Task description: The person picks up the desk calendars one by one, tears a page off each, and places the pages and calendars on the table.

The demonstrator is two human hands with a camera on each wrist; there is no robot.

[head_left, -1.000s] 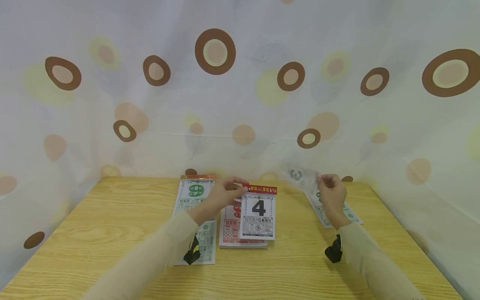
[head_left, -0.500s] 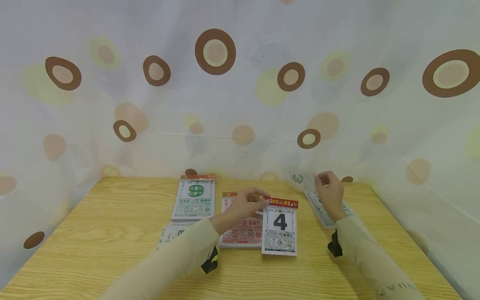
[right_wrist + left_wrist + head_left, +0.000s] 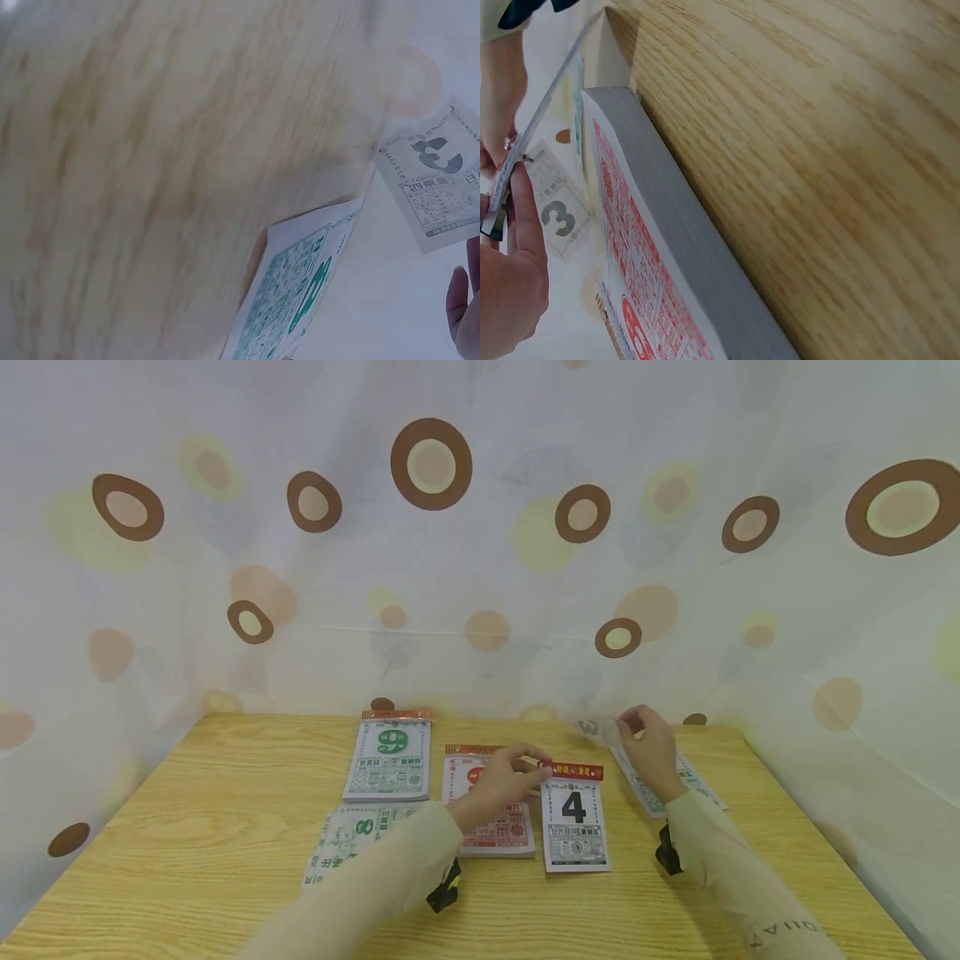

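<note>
My left hand [image 3: 504, 783] pinches the red header of a small tear-off calendar [image 3: 574, 831] showing a black 4. That calendar hangs at the middle right, just off the side of a thick calendar with red print [image 3: 501, 831]. Between thumb and fingers, my right hand [image 3: 649, 753] holds a thin loose calendar sheet [image 3: 591, 728] with a grey 3. Behind that hand lies a calendar with green print [image 3: 696, 781], partly covered. In the right wrist view the sheet [image 3: 433, 180] is slightly curled, and only fingertips [image 3: 457, 300] of the hand show.
A green-print calendar [image 3: 388, 760] with a 9 lies on the wooden table [image 3: 247, 793] at the left. In front of it are loose sheets [image 3: 348, 833] with a green 8, partly under the left sleeve. A patterned curtain [image 3: 487, 568] stands behind the table.
My left hand has carried the 4 calendar to the right and nearer, off the red-print calendar. The loose green sheets now show more. My right hand has shifted slightly left with its sheet.
</note>
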